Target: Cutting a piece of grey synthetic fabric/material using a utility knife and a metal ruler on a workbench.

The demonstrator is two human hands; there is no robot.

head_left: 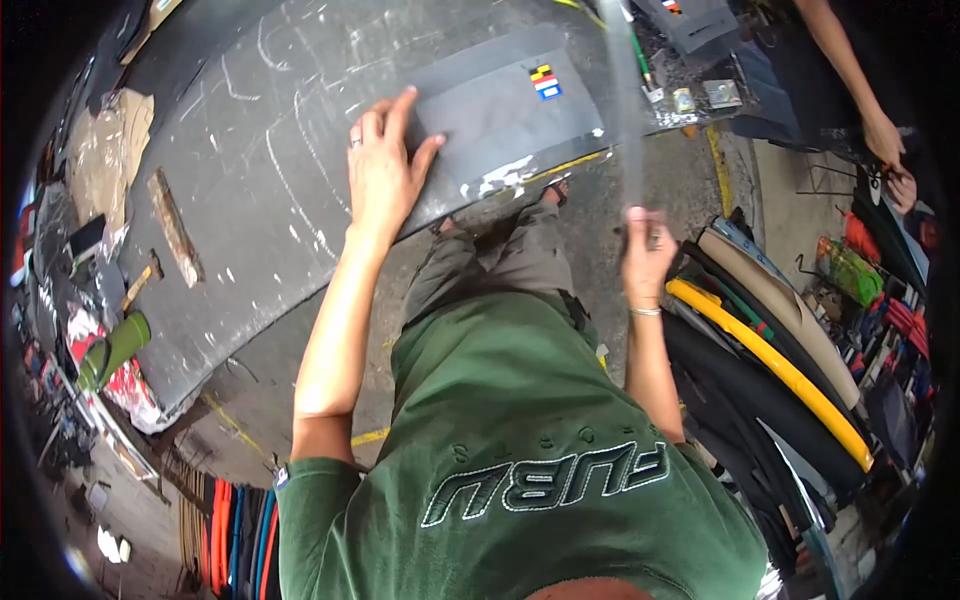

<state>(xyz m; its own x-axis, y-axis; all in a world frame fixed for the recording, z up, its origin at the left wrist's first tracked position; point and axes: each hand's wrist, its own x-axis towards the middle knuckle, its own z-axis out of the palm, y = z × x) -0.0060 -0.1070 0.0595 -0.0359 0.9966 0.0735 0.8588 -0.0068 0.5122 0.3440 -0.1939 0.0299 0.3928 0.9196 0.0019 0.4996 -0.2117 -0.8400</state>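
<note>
A flat grey sheet (480,115) lies at the table's near edge, with a small yellow, black, red and blue patch (545,83) on it. Fingers spread, my left hand (385,170) rests flat on the dark table, its fingertips at the sheet's left side. Off the table's near edge, my right hand (648,250) is closed on the lower end of a long, thin, greyish strip (627,110). The strip rises past the sheet's right side and is blurred, so its exact kind does not show.
On the dark table (240,190) lie a wooden slat (175,228), a hammer (143,280) and a green roll (115,350). Rolls of material, one yellow (770,370), lie to my right. Another person's hand (885,140) holds scissors (875,183) at the far right.
</note>
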